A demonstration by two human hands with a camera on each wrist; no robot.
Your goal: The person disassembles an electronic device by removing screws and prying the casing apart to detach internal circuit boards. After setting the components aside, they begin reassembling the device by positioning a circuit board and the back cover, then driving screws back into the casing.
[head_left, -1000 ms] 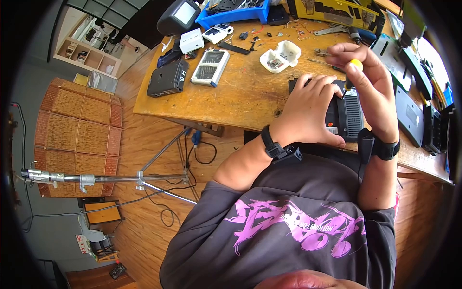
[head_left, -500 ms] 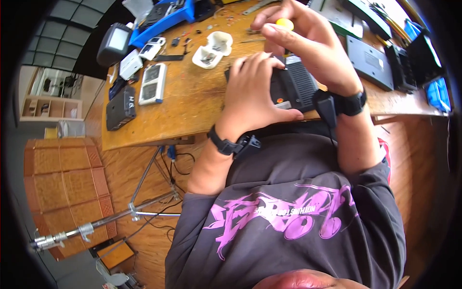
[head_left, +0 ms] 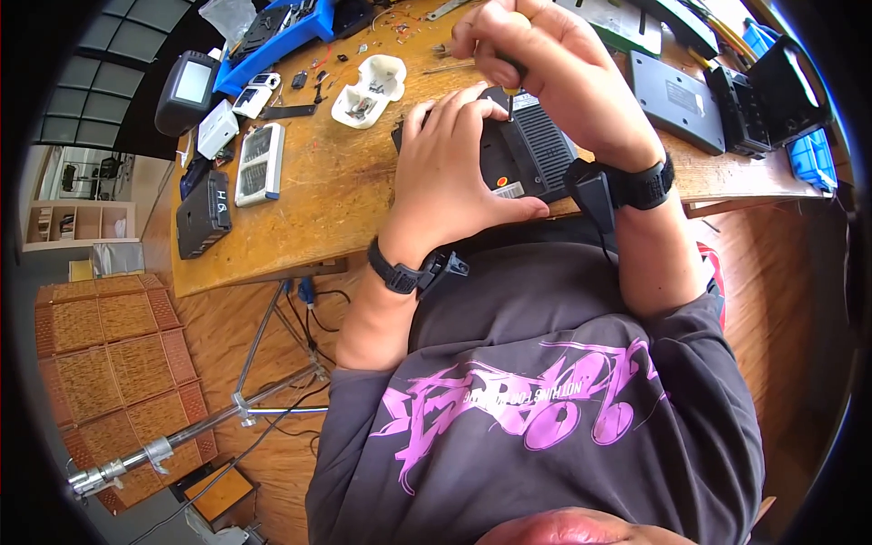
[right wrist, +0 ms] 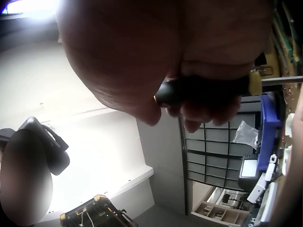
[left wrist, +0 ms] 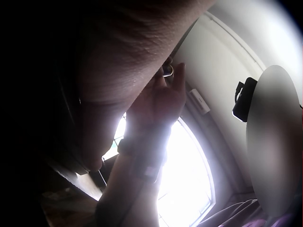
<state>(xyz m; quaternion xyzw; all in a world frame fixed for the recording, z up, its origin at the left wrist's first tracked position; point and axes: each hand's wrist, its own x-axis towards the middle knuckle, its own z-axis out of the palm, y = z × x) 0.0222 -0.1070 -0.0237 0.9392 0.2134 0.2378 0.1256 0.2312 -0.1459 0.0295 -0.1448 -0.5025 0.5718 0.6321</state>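
Observation:
A black device with a ribbed strip (head_left: 545, 150) lies on the wooden table near its front edge. Spread over the left part of it, the left hand (head_left: 445, 168) rests with its thumb along the near edge and its fingertips towards the screwdriver. The right hand (head_left: 568, 77) grips a screwdriver (head_left: 511, 89) above the device, its shaft pointing down at the casing. In the right wrist view the fingers curl round the dark handle (right wrist: 203, 91), which has a yellow collar. Whether the tip sits in a screw cannot be told.
An open white case (head_left: 371, 91) with small parts stands behind the left hand. A boxed bit set (head_left: 261, 163), a black box (head_left: 203, 215), a small monitor (head_left: 190, 84) and a blue tray (head_left: 272, 45) are at the left. A grey panel (head_left: 677, 100) lies at the right.
The head view has shifted, so the table scene sits further left. The right hand has curled more round the screwdriver, covering its yellow end. The left hand stays on the device.

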